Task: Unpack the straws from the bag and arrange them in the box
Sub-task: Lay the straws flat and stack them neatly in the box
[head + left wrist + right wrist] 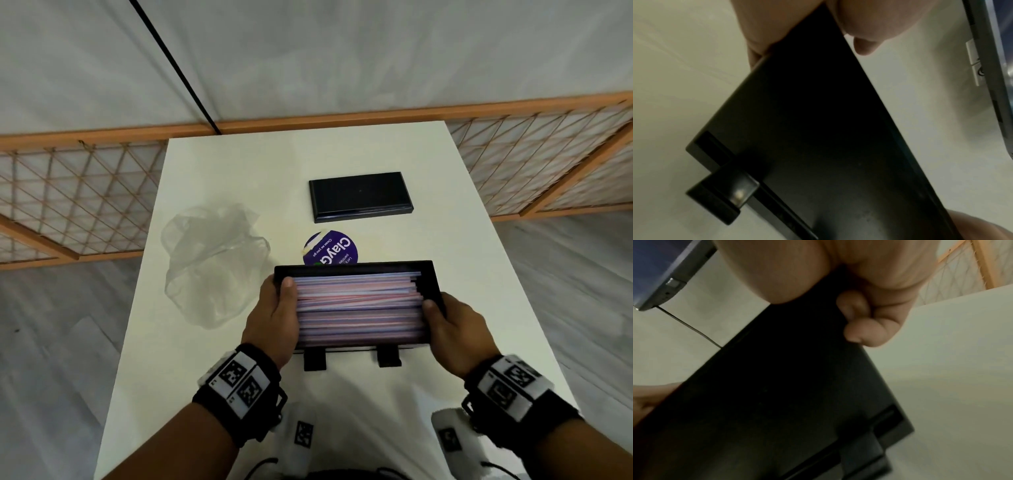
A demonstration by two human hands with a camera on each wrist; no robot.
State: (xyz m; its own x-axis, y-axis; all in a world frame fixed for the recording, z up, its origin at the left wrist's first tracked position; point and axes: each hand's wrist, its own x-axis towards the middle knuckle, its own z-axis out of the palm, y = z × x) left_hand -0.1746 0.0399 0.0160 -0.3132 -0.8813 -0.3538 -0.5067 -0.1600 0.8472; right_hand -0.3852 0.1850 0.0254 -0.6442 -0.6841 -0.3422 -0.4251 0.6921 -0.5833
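A black box point(352, 268) full of pink, white and blue straws point(358, 308) is held tilted above the white table point(239, 171) between both hands. My left hand point(274, 308) grips its left end, thumb over the rim onto the straws. My right hand point(452, 322) grips the right end, thumb on the rim. Both wrist views show the box's dark underside point(807, 129) point(777, 394) with curled fingers point(865, 47) point(863, 334) beneath it. Left of the box lies the crumpled clear plastic bag point(212, 260).
A flat black lid point(359, 195) lies farther back on the table. A round purple label point(330, 253) sits just behind the box. Two black clasps point(315, 359) hang from the box's near edge. Orange-framed lattice panels point(68, 198) flank the table.
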